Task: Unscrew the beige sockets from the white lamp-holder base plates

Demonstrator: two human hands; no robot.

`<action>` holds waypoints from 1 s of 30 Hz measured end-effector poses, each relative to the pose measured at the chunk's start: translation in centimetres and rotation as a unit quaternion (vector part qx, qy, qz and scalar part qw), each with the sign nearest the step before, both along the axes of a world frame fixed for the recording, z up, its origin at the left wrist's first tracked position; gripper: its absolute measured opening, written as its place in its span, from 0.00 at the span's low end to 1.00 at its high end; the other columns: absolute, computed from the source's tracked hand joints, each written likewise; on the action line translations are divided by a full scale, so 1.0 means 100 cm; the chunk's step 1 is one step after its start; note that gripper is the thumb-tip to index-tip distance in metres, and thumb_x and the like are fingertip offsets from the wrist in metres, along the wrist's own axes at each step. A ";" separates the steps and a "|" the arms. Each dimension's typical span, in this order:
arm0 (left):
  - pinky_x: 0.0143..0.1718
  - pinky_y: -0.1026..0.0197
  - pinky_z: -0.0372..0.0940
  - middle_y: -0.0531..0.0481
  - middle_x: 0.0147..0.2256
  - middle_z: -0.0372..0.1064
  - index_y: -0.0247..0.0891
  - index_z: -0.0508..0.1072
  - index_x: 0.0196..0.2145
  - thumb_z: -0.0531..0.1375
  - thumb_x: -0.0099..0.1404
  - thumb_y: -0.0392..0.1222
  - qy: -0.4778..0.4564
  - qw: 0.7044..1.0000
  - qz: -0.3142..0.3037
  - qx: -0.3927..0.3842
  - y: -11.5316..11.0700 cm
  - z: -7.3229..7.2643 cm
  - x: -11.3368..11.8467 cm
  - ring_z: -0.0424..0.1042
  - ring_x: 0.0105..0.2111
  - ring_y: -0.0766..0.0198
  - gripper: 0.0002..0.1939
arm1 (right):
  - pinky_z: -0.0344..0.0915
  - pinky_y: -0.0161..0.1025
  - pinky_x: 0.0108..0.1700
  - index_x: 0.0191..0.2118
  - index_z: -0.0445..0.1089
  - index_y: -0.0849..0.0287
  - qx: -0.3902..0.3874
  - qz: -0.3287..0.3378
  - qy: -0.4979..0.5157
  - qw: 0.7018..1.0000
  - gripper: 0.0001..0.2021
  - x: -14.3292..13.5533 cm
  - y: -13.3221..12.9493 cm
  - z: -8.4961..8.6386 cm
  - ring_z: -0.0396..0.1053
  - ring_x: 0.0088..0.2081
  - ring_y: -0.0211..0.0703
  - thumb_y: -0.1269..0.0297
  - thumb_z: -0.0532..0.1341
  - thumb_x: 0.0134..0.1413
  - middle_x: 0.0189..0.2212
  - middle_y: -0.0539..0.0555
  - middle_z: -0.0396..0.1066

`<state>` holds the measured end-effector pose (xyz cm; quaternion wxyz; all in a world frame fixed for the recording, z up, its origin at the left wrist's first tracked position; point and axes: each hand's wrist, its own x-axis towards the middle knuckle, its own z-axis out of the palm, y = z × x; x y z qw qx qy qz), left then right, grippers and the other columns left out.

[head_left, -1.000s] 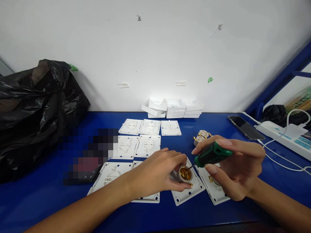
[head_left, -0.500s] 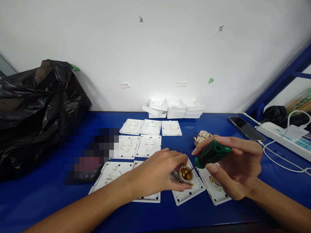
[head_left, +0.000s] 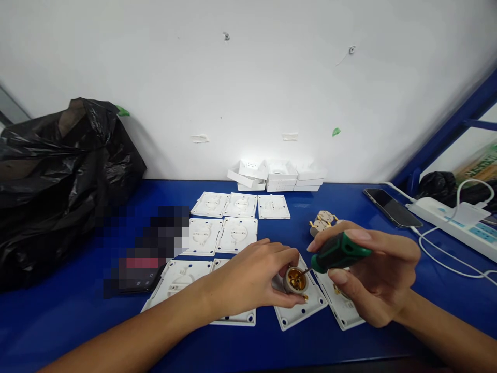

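Note:
My left hand (head_left: 267, 272) is closed around a round lamp socket (head_left: 295, 280) with a brass-coloured inside, its opening facing up. The socket is on a square white plate (head_left: 305, 313). My right hand (head_left: 373, 274) grips a green and black screwdriver (head_left: 339, 252) by its handle. The screwdriver leans to the left, and its thin shaft reaches into the socket; the very tip is hard to make out. Partly under my right hand lies another white plate (head_left: 347, 313) with a brass part on it. Behind that hand rest several loose sockets (head_left: 323, 220) with brass tabs.
Several white plates (head_left: 237, 234) lie in rows at the left. White box covers (head_left: 281, 171) are stacked by the wall. A black plastic bag (head_left: 70, 191) fills the far left. On the right are a phone (head_left: 390, 206), a power strip (head_left: 454, 220) and white cables.
The screwdriver and my right hand have shifted very slightly down, the handle tilting a little flatter. My left hand keeps its hold on the socket. The view has moved slightly.

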<state>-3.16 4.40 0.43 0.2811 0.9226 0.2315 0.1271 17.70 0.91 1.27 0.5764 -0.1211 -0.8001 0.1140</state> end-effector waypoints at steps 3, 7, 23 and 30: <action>0.38 0.58 0.60 0.54 0.35 0.73 0.41 0.72 0.43 0.72 0.63 0.52 -0.002 1.000 0.001 -0.004 0.000 0.000 0.001 0.70 0.34 0.59 0.18 | 0.76 0.46 0.23 0.66 0.62 0.53 -0.010 -0.004 0.000 1.000 0.35 -0.001 0.000 0.000 0.78 0.32 0.51 0.80 0.63 0.53 0.34 0.54 0.76; 0.38 0.58 0.60 0.54 0.34 0.72 0.41 0.72 0.42 0.72 0.63 0.53 0.001 1.000 0.003 -0.001 0.000 0.000 0.000 0.70 0.33 0.59 0.19 | 0.79 0.45 0.25 0.66 0.62 0.50 -0.014 -0.023 0.001 1.000 0.35 0.000 0.001 -0.002 0.78 0.35 0.50 0.78 0.64 0.54 0.34 0.53 0.76; 0.38 0.58 0.59 0.54 0.33 0.71 0.40 0.69 0.36 0.72 0.62 0.52 -0.010 1.000 0.003 -0.005 -0.001 0.000 -0.001 0.70 0.34 0.60 0.19 | 0.79 0.46 0.28 0.66 0.63 0.56 -0.010 -0.026 0.021 0.999 0.34 0.002 0.001 -0.004 0.79 0.37 0.51 0.80 0.64 0.54 0.42 0.57 0.75; 0.37 0.59 0.59 0.54 0.33 0.71 0.40 0.69 0.37 0.72 0.63 0.53 -0.009 1.000 0.006 0.007 -0.001 -0.001 -0.001 0.70 0.34 0.60 0.19 | 0.77 0.44 0.27 0.67 0.62 0.56 -0.009 -0.025 0.020 0.999 0.34 0.003 -0.001 -0.004 0.78 0.39 0.50 0.80 0.63 0.55 0.42 0.57 0.74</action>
